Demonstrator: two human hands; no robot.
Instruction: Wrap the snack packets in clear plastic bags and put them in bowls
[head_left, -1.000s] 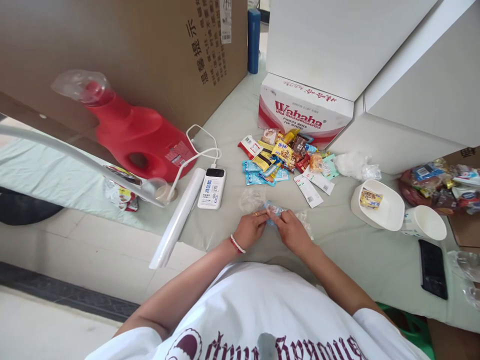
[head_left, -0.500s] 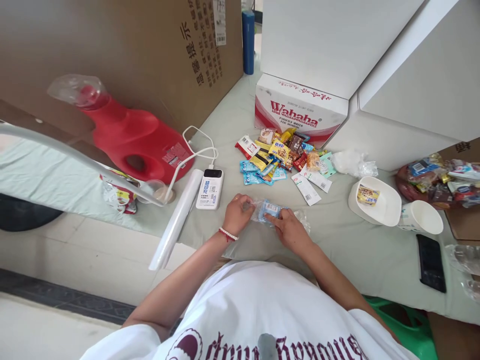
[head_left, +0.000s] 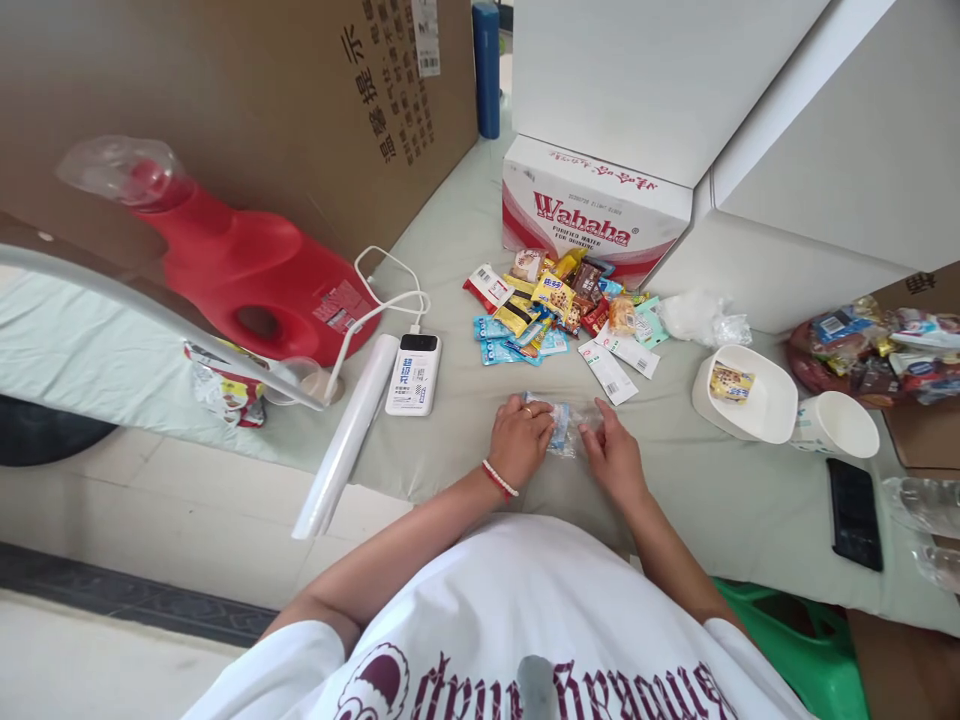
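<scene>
A small blue packet (head_left: 559,427) in clear plastic film (head_left: 571,441) lies on the cloth in front of me. My left hand (head_left: 520,441) is closed over its left part, fingers together and pressing down, hiding much of it. To the right, my right hand (head_left: 616,460) is open, thumb and forefinger apart, with the thumb at the film's right edge. Whether that thumb touches the film I cannot tell. Beyond both hands is a pile of wrapped snacks (head_left: 553,295), with white sachets (head_left: 609,372) at its near right side.
A white power bank (head_left: 414,375), a plastic roll (head_left: 346,440) and a red jug (head_left: 262,275) stand or lie left. On the right are a white bowl (head_left: 772,405) with one snack, a paper cup (head_left: 840,425) and a black phone (head_left: 856,513). A Wahaha box (head_left: 592,205) stands behind.
My left hand has moved right onto the blue packet, covering its left part. My right hand has come off the packet and shifted right, its fingers spreading apart. The view has shifted slightly.
</scene>
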